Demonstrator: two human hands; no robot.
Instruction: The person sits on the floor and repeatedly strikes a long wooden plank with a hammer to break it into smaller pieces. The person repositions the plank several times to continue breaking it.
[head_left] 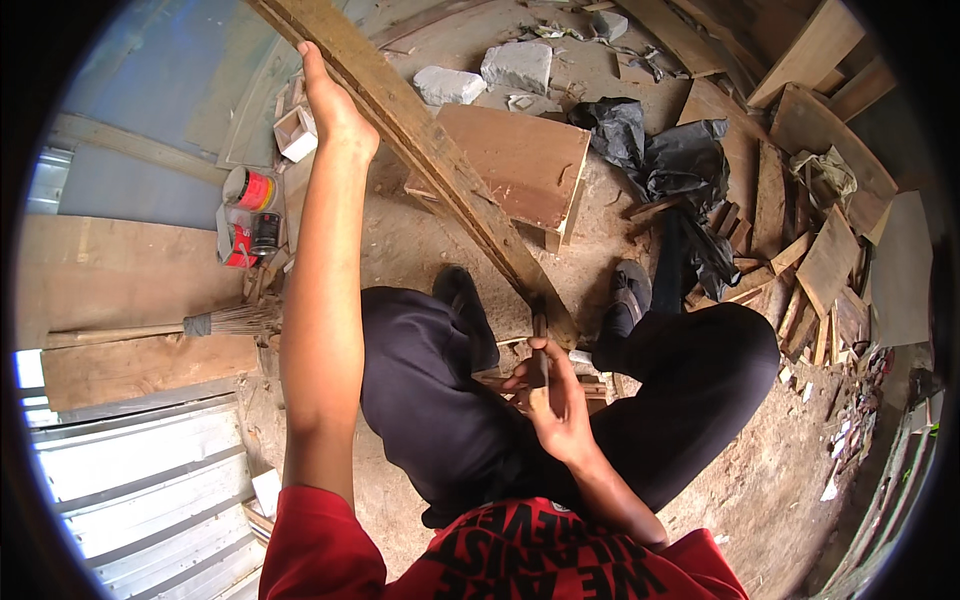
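A long, grooved wooden beam [430,150] slants from the upper left down to between my feet. My left hand [335,110] supports its upper part from the left side, arm stretched out; most of the fingers are hidden behind the wood. Closed in front of my lap, my right hand [555,405] grips what looks like a chisel [541,372], with a dark metal blade and a pale handle end. The blade points away from me and meets the lower end of the beam, where a dark slot or notch shows.
Beyond the beam stands a low wooden stool [515,160]. Grey blocks [515,66] lie farther back. A black plastic bag [685,165] and piled wood scraps [825,265] fill the right. Paint cans [250,190] and a stick broom [225,321] are on the left.
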